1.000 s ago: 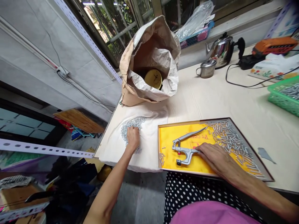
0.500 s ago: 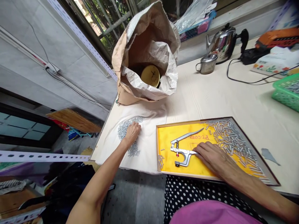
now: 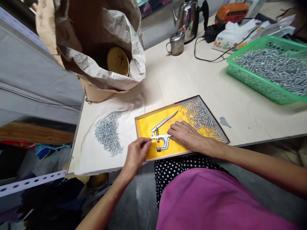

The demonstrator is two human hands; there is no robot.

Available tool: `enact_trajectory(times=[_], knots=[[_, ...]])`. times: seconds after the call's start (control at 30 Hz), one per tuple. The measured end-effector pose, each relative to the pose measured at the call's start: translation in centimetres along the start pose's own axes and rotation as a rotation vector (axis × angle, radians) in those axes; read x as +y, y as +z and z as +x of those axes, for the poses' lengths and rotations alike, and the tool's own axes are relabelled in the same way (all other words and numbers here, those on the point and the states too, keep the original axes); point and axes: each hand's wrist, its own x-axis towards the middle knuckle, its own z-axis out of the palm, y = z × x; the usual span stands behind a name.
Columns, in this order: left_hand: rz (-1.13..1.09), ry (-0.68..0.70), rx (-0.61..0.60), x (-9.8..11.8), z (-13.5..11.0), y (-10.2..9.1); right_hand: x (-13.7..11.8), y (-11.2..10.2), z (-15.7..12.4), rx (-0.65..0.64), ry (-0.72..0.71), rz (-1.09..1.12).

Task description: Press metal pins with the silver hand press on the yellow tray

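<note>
A silver plier-like press tool [image 3: 161, 134] lies on the yellow lining of a framed tray [image 3: 144, 127] at the table's front edge. My right hand [image 3: 185, 135] rests flat on the tool's handle, fingers stretched along it. My left hand [image 3: 137, 152] is at the tray's left front corner, fingers pinched together close to the tool's jaw; what they pinch is too small to make out. Several small metal pins [image 3: 201, 118] lie heaped in the tray's right half. A second heap of pins [image 3: 107, 132] lies on a white cloth [image 3: 91, 153] to the left.
A crumpled paper sack [image 3: 96, 48] with a yellow tub [image 3: 118, 60] inside stands behind the cloth. A green basket [image 3: 259, 83] full of pins sits at the right. A steel kettle [image 3: 189, 19], small lidded cup [image 3: 177, 43], black cable and orange device [image 3: 231, 12] stand at the back.
My left hand has left the pin heap on the cloth and come right to the tray's corner, now pinched. The view has swung right and down. My right hand stays on the tool.
</note>
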Motion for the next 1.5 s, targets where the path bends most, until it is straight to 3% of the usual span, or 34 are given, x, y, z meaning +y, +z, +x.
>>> enact_trajectory(times=[0.17, 0.47, 0.67, 0.83, 1.3, 1.5], knots=[[-0.190, -0.239, -0.060, 1.0, 0.4, 2.9, 0.0, 0.0, -0.6, -0.015, 0.022, 0.008], [-0.217, -0.311, 0.000, 0.0, 0.4, 4.4, -0.2, 0.2, -1.1, -0.016, 0.052, 0.057], [-0.196, -0.368, 0.006, 0.0, 0.5, 4.5, -0.2, 0.6, -1.3, 0.032, 0.042, 0.054], [-0.152, -0.392, -0.087, 0.7, 1.0, 4.0, -0.3, 0.6, -1.2, 0.043, 0.046, 0.011], [-0.150, -0.409, -0.266, -0.2, 1.3, 3.6, -0.7, -1.1, -1.3, -0.032, 0.032, 0.102], [-0.147, -0.411, -0.301, -0.4, 1.4, 3.6, 1.3, -1.3, 0.4, -0.108, -0.011, 0.176]])
